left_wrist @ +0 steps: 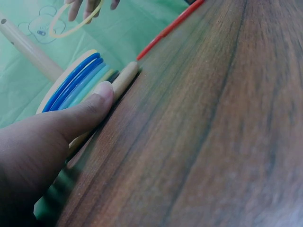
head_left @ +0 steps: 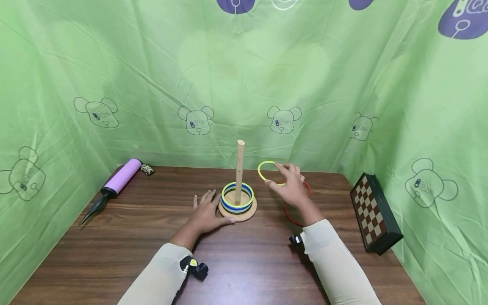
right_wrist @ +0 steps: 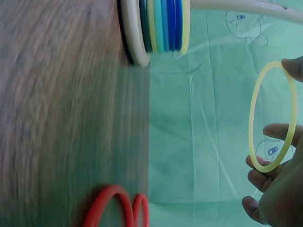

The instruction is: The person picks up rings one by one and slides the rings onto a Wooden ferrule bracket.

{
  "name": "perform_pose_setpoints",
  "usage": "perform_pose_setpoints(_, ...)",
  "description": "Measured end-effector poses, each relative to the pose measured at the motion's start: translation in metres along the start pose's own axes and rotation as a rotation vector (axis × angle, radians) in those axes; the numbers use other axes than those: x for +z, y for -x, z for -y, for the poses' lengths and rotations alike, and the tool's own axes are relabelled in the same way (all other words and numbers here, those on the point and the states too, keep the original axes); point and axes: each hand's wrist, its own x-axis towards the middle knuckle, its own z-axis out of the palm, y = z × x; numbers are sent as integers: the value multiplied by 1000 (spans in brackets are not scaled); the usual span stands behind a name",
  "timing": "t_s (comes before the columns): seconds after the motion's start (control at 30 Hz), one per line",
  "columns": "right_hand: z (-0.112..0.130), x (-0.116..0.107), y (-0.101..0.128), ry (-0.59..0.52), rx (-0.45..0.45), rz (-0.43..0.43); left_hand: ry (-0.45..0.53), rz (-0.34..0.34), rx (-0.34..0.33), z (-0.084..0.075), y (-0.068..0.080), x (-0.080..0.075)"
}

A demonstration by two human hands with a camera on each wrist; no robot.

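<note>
A round wooden base (head_left: 245, 217) carries an upright peg (head_left: 239, 169). Around the peg lies a stack of rings (right_wrist: 164, 28) in yellow, blue, light blue and a dark colour. My left hand (head_left: 206, 215) holds the base at its left edge, thumb (left_wrist: 102, 97) along the near rim and the other fingers spread on the far side. Right of the peg, my right hand (head_left: 292, 189) pinches a yellow ring (right_wrist: 252, 118) between thumb and fingers, raised above the table. Two red rings (head_left: 288, 214) are below that hand, partly hidden by it in the head view.
On the wooden table (head_left: 244, 262), a purple hand pump (head_left: 123, 176) lies at the left, beside a small wrapped item (head_left: 147, 169). A folded chessboard box (head_left: 375, 212) stands at the right edge. Green printed cloth (head_left: 236, 84) hangs around the back and sides.
</note>
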Motion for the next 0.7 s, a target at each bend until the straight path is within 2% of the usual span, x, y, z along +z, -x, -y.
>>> perform_pose_setpoints(0.23,13,7,-3,-19,35,-41,0,1,2,0,0,0)
perform_pose_setpoints(0.47,30,4,-7,-127,52,-119,-7,3,1,-1,0,-2)
perform_pose_setpoints(0.7,48,-1,-15,-103,21,-217,-14,0,0,-1,0,-1)
